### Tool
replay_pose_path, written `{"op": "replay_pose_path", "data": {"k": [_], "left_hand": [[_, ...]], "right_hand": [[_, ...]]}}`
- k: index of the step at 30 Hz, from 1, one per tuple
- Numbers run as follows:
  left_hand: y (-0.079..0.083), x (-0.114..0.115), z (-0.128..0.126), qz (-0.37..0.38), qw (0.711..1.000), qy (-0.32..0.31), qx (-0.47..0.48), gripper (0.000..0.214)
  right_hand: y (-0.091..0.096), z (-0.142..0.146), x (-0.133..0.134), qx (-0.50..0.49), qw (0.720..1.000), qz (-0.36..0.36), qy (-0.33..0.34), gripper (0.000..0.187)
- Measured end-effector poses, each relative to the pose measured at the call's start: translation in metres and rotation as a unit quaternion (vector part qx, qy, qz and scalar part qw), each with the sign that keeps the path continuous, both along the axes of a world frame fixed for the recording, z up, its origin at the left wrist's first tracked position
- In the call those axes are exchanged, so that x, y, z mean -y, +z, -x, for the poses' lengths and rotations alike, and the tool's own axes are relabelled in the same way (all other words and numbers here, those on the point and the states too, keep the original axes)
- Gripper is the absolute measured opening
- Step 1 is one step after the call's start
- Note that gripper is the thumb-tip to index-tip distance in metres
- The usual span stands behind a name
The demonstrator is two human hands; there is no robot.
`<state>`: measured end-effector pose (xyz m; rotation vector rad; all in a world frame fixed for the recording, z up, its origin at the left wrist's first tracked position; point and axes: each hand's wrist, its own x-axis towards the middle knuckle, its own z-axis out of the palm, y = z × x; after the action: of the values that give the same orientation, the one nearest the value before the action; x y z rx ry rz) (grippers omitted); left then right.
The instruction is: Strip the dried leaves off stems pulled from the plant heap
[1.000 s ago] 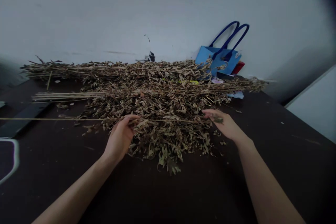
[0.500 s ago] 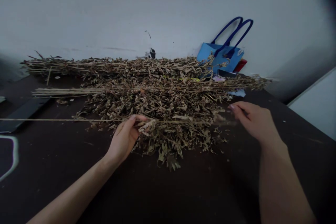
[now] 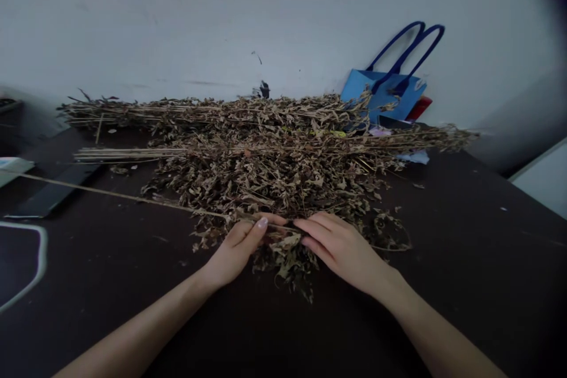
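Note:
My left hand point(image 3: 243, 245) is closed on a long dried plant stem point(image 3: 146, 199), with the thumb on top. The bare end of this stem slants away to the left edge of the view. Close beside it, my right hand point(image 3: 334, 242) has its fingers bent together at the leafy part of the stem; the fingertips are partly hidden among leaves. Curled dry leaves point(image 3: 287, 254) hang below and between both hands. Behind them lies a heap of dried leafy stems point(image 3: 274, 171), brown and grey-green.
Another bundle of dried stems point(image 3: 177, 109) lies along the wall. At the back right stands a blue bag point(image 3: 385, 94) with dark blue handles. On the left of the dark table point(image 3: 133, 283) are a flat black object point(image 3: 57, 189) and a white-edged pad point(image 3: 42, 254).
My right hand has moved left, close to my left hand. The left hand has shifted slightly right and down, and the stem now tilts up toward the left. The view has shifted a little.

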<state>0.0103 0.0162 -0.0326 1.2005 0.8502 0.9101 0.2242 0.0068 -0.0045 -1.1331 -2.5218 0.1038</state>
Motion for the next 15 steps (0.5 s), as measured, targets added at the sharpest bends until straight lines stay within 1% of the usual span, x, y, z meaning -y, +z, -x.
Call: {"op": "replay_pose_path", "data": {"k": [3, 6, 9, 12, 15], "left_hand": [[0.002, -0.001, 0.001, -0.021, 1.0, 0.018, -0.008, 0.028], [0.006, -0.004, 0.002, -0.035, 0.998, 0.042, -0.032, 0.024], [0.009, -0.009, 0.004, -0.025, 0.994, 0.094, -0.044, 0.019], [0.01, -0.016, 0.009, 0.002, 0.988, 0.153, 0.005, 0.019], [0.012, -0.023, 0.017, 0.028, 0.972, 0.217, 0.08, 0.022]], "right_hand": [[-0.008, -0.002, -0.004, -0.012, 1.0, 0.0, -0.013, 0.024], [-0.013, -0.01, -0.011, -0.036, 0.998, -0.022, -0.04, 0.024], [-0.015, -0.019, -0.017, -0.044, 0.996, -0.042, -0.064, 0.023], [-0.017, -0.027, -0.023, -0.05, 0.995, -0.047, -0.077, 0.022], [-0.019, -0.032, -0.027, -0.055, 0.993, -0.049, -0.09, 0.021]]}}
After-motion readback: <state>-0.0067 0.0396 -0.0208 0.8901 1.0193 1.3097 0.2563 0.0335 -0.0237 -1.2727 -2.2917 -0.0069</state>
